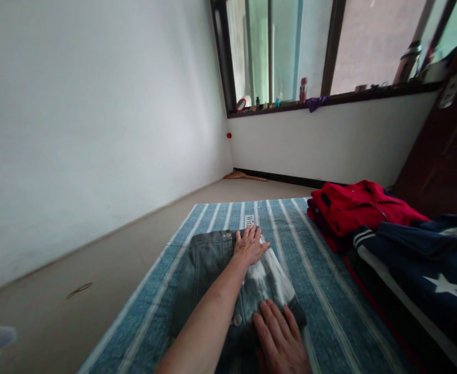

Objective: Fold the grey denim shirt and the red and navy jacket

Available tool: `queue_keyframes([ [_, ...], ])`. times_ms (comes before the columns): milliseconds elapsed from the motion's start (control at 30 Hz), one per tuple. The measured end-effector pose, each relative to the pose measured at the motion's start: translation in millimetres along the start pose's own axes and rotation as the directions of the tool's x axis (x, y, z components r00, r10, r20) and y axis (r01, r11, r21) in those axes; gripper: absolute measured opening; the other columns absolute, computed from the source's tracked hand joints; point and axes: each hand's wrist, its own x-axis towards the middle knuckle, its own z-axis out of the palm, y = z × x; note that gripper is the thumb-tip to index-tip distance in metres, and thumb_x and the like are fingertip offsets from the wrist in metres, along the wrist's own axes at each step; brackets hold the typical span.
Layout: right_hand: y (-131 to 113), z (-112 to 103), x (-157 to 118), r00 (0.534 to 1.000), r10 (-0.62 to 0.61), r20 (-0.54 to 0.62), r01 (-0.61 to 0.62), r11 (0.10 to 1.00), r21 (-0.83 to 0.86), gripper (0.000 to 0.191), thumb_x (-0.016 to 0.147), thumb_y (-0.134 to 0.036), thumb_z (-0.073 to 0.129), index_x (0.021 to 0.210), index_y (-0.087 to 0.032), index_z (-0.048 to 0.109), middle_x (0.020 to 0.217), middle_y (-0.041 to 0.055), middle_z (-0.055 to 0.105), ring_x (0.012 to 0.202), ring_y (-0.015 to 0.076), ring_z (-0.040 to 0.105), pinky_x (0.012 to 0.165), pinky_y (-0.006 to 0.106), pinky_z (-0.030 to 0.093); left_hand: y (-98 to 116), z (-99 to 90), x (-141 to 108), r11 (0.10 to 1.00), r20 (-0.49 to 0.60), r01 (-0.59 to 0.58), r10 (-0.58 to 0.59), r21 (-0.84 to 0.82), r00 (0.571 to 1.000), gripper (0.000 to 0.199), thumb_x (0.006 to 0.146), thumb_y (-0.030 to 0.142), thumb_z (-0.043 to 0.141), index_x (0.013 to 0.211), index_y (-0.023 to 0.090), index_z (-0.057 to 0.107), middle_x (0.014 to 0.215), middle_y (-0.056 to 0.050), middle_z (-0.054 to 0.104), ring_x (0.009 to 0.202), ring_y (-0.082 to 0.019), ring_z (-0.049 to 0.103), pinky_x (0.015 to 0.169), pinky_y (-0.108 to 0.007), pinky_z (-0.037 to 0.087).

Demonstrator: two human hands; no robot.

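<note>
**Folded grey denim garment with round buttons (209,267): soft, but with body**

It lies folded on the blue-and-white striped, cloth-covered surface (325,296). The left hand (250,246) rests palm down at its far banded edge, the right hand (279,335) on its near right part; each grip is spread open, nothing pinched. The denim looks fairly heavy, pliable and not fragile, probably stiffer along band and seams, and unlikely to slip. Best hold: both side edges, fingers beneath all layers, since lifting only the top layer could loosen the fold.
</note>
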Motion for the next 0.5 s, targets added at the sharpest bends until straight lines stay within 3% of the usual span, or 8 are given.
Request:
queue_keyframes([
  [167,0.5,-0.4,-2.0,0.999,-0.026,0.027,0.027,1.000,-0.010,0.031,0.087,-0.015,0.035,0.098,-0.020,0.064,0.104,0.0086,0.070,0.104,0.0224,0.062,0.103,0.042,0.034,0.6,0.9,-1.8,1.000,0.019,-0.004,0.004,-0.020,1.000,0.067,0.091,0.060,0.028,0.145,0.021,0.029,0.153,-0.008,0.028,0.141,-0.028,0.018,0.112,-0.058,0.013],
  [300,8.8,-6.1,-0.8,0.990,-0.120,0.073,0.120,0.993,0.000,0.028,0.085,-0.016,0.041,0.100,-0.019,0.065,0.107,0.0090,0.069,0.102,0.0227,0.063,0.100,0.040,0.037,-3.0,-10.9,-1.6,1.000,0.027,0.013,-0.012,-0.029,1.000,0.065,0.091,0.060,0.025,0.144,0.022,0.030,0.153,-0.006,0.028,0.141,-0.025,0.020,0.113,-0.050,0.018],
  [400,11.7,-10.0,2.8,0.986,-0.139,0.095,0.140,0.990,-0.011,0.028,0.085,-0.016,0.042,0.101,-0.019,0.065,0.106,0.0080,0.070,0.100,0.0216,0.063,0.099,0.039,0.037,-18.2,-26.5,-6.3,0.998,0.001,0.069,-0.069,-0.010,0.998,0.065,0.093,0.058,0.020,0.145,0.019,0.029,0.155,-0.008,0.023,0.142,-0.023,0.017,0.113,-0.044,0.020],
  [500,11.0,-11.7,5.7,0.987,-0.135,0.090,0.137,0.990,-0.015,0.029,0.085,-0.015,0.040,0.100,-0.019,0.065,0.105,0.0077,0.070,0.100,0.0215,0.064,0.101,0.039,0.035,-42.0,-36.6,-18.6,0.986,-0.015,0.167,-0.166,0.029,0.986,0.067,0.094,0.056,0.018,0.144,0.014,0.030,0.154,-0.014,0.021,0.142,-0.026,0.015,0.112,-0.046,0.019],
])
